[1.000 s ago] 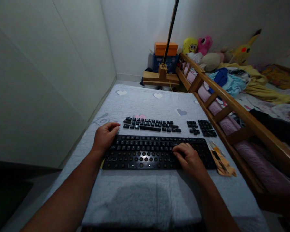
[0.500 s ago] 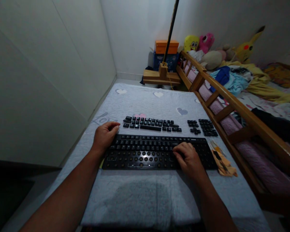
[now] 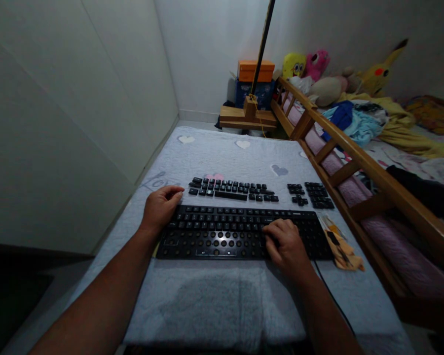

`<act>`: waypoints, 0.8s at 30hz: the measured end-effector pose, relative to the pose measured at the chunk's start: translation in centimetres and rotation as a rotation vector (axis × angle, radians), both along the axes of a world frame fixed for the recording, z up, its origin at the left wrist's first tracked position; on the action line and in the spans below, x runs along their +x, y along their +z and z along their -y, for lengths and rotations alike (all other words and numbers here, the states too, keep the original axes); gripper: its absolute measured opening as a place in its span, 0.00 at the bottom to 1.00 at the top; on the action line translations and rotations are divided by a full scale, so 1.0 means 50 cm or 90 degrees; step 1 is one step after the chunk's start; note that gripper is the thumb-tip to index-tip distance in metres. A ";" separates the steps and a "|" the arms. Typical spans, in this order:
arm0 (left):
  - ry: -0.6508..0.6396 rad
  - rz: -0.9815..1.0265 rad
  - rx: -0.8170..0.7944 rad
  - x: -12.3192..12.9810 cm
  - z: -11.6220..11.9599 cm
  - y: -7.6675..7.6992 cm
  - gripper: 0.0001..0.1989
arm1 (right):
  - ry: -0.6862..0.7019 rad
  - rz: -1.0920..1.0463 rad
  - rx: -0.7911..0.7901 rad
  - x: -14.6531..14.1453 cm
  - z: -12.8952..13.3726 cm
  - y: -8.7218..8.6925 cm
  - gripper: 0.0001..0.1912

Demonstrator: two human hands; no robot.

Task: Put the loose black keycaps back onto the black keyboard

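A black keyboard (image 3: 203,236) lies on the cloth-covered surface, its upper rows bearing keycaps and its lower rows showing bare round key seats. My right hand (image 3: 286,241) rests over its right-centre part, fingers curled down at the end of a capped row. What those fingertips hold is hidden. At the keyboard's upper left corner is my left hand (image 3: 161,209), thumb and forefinger drawn close together, with nothing visible between them. Behind the keyboard, loose black keycaps (image 3: 233,187) lie in rows, including a long space bar (image 3: 230,195). More keycaps (image 3: 318,195) form groups on the right.
An orange cloth (image 3: 350,259) with small dark tools lies by the keyboard's right end. A black cable (image 3: 333,296) runs toward me beside my right forearm. A wooden bed rail (image 3: 377,170) borders the right side; a pale wall panel (image 3: 70,123) stands on the left.
My right hand has shifted slightly left, and its thumb has come lower. The black cable beside my forearm now shows. My left hand stays in place.
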State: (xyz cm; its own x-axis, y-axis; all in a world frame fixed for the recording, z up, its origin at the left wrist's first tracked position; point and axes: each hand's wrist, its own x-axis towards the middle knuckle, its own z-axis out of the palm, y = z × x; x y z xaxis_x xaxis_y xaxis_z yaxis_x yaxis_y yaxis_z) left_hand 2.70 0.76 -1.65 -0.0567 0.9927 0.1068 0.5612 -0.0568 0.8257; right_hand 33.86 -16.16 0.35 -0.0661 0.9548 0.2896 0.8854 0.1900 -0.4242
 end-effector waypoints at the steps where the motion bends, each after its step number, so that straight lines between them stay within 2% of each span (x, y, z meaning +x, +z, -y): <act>1: 0.000 -0.002 0.001 0.000 0.000 0.001 0.17 | 0.003 -0.003 -0.005 0.000 0.001 0.003 0.08; 12: -0.006 -0.005 0.015 -0.003 -0.003 -0.008 0.17 | 0.010 -0.036 0.001 0.002 0.002 -0.005 0.07; 24: -0.001 -0.010 0.009 0.001 0.001 0.003 0.16 | 0.023 -0.078 0.030 0.010 0.000 -0.013 0.08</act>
State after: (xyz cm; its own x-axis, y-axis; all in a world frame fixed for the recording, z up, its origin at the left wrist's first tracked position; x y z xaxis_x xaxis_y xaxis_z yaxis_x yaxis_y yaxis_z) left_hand 2.73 0.69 -1.50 -0.0540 0.9911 0.1217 0.5744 -0.0689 0.8157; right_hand 34.34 -16.18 -0.29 -0.0612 0.9376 0.3422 0.8197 0.2429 -0.5188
